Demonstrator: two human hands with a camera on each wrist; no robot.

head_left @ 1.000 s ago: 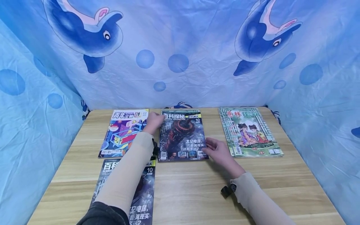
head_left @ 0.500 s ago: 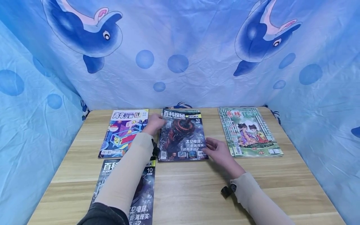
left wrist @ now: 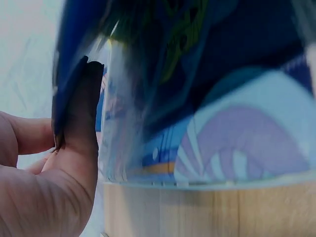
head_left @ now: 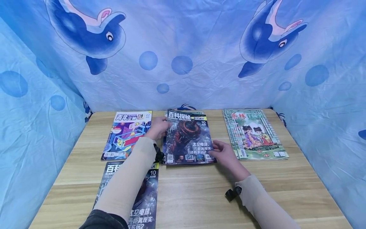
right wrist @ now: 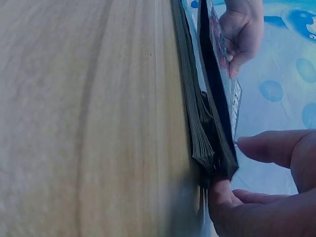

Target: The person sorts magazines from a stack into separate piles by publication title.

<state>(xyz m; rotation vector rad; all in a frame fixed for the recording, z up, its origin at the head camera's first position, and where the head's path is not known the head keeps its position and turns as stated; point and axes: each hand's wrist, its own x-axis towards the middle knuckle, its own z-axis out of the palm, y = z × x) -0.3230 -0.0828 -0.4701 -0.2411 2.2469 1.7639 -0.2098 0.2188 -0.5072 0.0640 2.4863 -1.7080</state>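
Observation:
A dark science magazine (head_left: 188, 135) with a red machine on its cover is raised off the pile at the middle back. My left hand (head_left: 158, 128) pinches its left edge near the top; in the left wrist view, thumb and fingers (left wrist: 81, 118) lie on either side of that edge. At the lower right corner my right hand (head_left: 226, 156) grips it, thumb above and a finger underneath in the right wrist view. Below it are more magazines (right wrist: 190, 98), mostly hidden from the head view, with a green edge showing at the top.
A colourful magazine (head_left: 114, 136) lies at the back left. In front of it is another dark magazine (head_left: 145, 194), partly covered by my left arm. Several green magazines (head_left: 261, 136) are stacked at the back right. A blue dolphin curtain (head_left: 183, 89) surrounds the wooden table (head_left: 194, 197).
The dark magazine has risen from the pile and shifted slightly right, showing the pile's left edge. My left hand has moved a little right with it; the right hand has barely moved.

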